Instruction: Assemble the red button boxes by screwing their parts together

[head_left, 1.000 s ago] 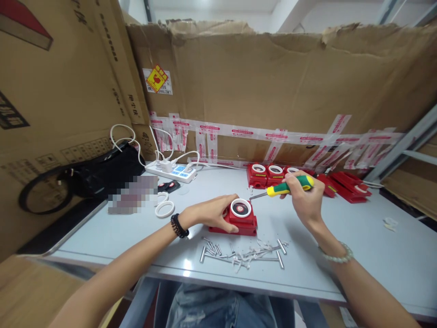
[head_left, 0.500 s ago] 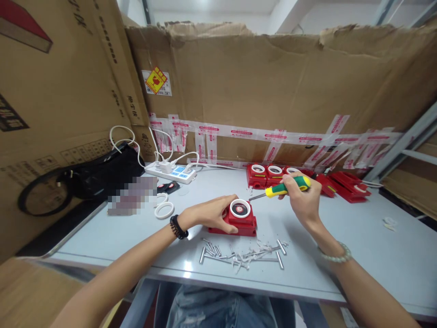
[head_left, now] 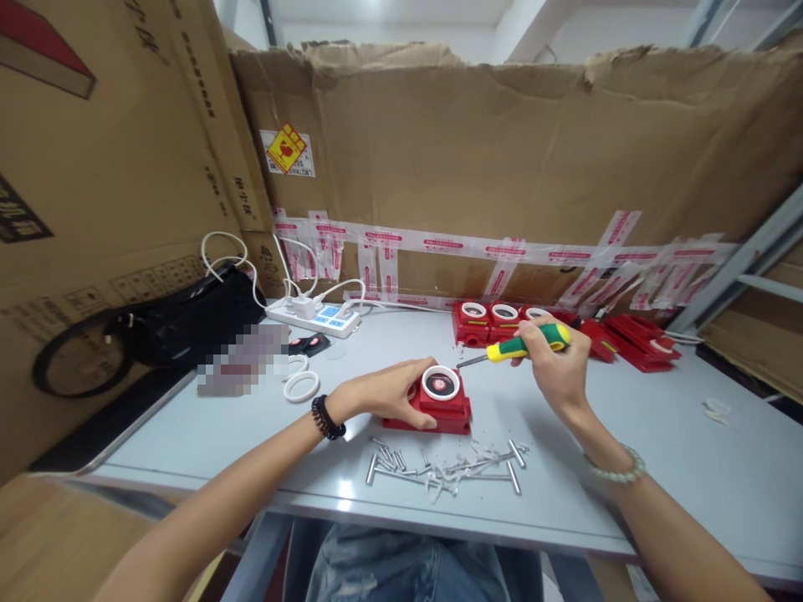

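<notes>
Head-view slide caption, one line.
Left hand holds a red housing, right hand a green-and-yellow screwdriver.

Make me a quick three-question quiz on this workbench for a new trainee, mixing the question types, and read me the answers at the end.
1. True or false: the left hand rests on the red box nearest the person.
2. Which of these lies closest to the front edge of the table?
A) the power strip
B) the T-shaped metal rods
C) the loose white rings
3. What is the right hand holding?

Key:
1. True.
2. B.
3. A screwdriver with a green and yellow handle.
</notes>
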A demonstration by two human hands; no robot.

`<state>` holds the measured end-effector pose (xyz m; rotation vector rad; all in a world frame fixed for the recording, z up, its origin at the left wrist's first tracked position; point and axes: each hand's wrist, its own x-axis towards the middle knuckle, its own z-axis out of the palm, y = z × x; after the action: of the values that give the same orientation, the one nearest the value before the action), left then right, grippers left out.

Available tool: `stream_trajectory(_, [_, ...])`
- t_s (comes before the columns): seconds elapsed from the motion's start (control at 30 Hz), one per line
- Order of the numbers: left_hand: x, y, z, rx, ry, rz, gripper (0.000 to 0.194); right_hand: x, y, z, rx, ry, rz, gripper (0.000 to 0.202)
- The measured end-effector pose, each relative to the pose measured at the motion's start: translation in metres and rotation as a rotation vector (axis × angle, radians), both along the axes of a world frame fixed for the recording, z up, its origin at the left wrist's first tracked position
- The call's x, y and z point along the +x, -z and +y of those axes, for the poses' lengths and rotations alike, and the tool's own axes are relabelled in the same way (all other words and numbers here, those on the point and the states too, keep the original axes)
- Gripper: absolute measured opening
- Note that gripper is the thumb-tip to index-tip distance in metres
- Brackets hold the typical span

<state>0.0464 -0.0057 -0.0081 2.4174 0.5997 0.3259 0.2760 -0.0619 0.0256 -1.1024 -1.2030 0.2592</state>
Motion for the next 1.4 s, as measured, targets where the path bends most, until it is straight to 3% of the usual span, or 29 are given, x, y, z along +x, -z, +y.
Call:
stream_trajectory(1.07, [0.001, -0.001, 0.0, -0.008, 0.0, 0.005, 0.054, -0.003, -0.003, -0.002, -0.07, 0.012, -0.087, 0.021])
stream_trajectory(1.4, [0.001, -0.003, -0.002, -0.003, -0.003, 0.012, 0.058, -0.007, -0.011, 0.0, -0.113, 0.069, -0.183, 0.026])
